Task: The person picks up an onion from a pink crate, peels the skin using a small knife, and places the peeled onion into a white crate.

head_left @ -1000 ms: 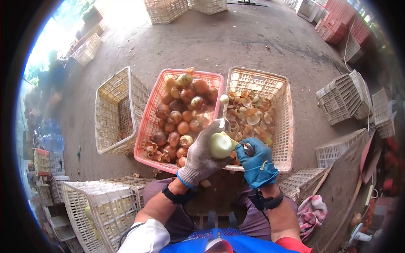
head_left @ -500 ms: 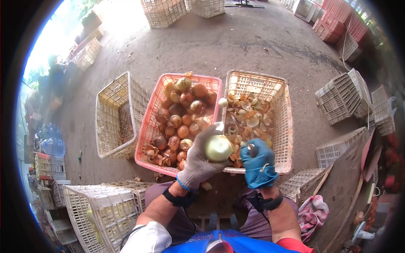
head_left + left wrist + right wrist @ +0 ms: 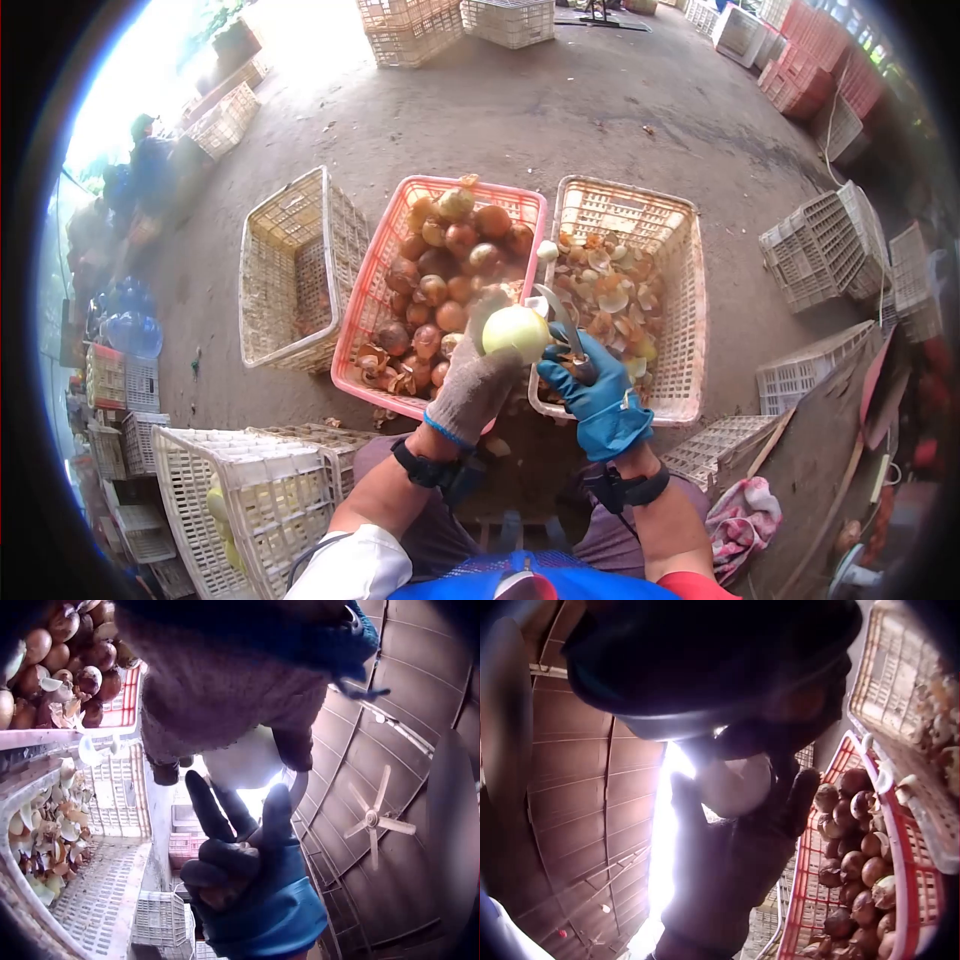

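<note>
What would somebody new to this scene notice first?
Probably the pale peeled onion in the left hand, with the blue-gloved right hand holding a curved knife beside it. Next, the pink crate heaped with brown onions just beyond the hands, and the pale crate of peelings to its right.

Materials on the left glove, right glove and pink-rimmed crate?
Left glove: looks like knitted textile, matte, judging by the fabric-like surface and ribbed cuff.
Right glove: probably rubber or a similar coating; smooth, creased blue skin with a slight sheen. Exact polymer unclear.
Pink-rimmed crate: likely moulded plastic, judging by the regular lattice walls and continuous coloured rim.
</note>
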Demonstrator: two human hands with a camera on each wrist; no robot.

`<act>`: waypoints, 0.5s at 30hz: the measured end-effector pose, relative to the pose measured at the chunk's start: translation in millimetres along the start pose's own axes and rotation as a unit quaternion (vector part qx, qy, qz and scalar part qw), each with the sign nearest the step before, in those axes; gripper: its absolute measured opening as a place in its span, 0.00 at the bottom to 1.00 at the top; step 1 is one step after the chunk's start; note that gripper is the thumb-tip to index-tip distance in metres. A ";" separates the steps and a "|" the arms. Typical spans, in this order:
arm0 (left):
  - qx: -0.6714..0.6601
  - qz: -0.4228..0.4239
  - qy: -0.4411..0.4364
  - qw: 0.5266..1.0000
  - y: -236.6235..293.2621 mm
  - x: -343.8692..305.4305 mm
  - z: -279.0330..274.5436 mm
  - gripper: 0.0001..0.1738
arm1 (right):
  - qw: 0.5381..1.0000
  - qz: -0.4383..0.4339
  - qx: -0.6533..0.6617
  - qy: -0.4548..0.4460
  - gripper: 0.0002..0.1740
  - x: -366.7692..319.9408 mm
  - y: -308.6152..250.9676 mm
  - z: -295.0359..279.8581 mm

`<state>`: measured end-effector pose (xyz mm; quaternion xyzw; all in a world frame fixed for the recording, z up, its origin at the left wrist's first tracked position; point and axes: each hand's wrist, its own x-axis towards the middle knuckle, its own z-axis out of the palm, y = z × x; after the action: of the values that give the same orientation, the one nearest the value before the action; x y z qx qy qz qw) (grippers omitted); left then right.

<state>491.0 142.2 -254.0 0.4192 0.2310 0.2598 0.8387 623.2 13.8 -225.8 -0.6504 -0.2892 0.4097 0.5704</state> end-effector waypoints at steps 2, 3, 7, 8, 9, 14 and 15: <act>0.189 -0.017 -0.020 0.982 8.3 0.4 3.6 0.51 | 0.997 -0.027 0.065 -0.017 0.30 1.8 1.9 -0.1; 0.195 -0.004 -0.018 0.981 8.1 -0.7 3.7 0.53 | 0.998 -0.050 0.046 -0.018 0.29 3.1 0.4 -2.4; 0.213 -0.010 -0.002 0.977 3.6 -0.4 -4.6 0.55 | 0.999 -0.037 0.000 -0.013 0.31 3.5 9.4 -3.3; 0.232 0.008 0.011 0.973 2.0 -0.1 -5.7 0.56 | 1.000 -0.006 -0.012 0.003 0.30 0.8 6.2 -3.9; 0.251 0.027 0.026 0.967 1.1 0.2 -7.0 0.57 | 0.999 0.024 -0.025 0.017 0.29 -0.8 4.6 -4.5; 0.228 0.072 0.085 0.967 5.1 5.6 -12.5 0.63 | 0.929 -0.163 -0.321 0.088 0.21 -1.3 24.9 -4.8; 0.228 0.095 0.089 0.965 2.3 6.6 -14.7 0.64 | 0.920 -0.184 -0.335 0.091 0.21 -1.6 25.7 -2.2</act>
<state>486.5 156.1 -261.1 0.5945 0.3172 0.3147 0.6685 622.0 6.6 -250.6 -0.7733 -0.4713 0.1161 0.4080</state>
